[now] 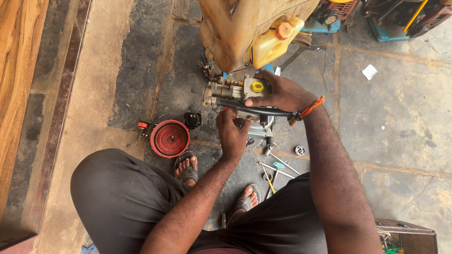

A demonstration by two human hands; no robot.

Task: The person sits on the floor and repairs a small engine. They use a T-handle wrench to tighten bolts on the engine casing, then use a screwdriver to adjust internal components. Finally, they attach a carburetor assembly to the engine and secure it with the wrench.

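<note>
Firmly, right hand (278, 94) grips the pump (235, 91); left hand (231, 134) closes beneath it.

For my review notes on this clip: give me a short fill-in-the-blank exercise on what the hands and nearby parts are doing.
1. The right hand rests on top of the pump, beside its ____ cap.
2. The round cover on the floor by the left foot is ____.
3. The left hand works at the pump's ____ side.
4. A ____ thread circles the right wrist.

Missing words: yellow; red; lower; orange
</note>
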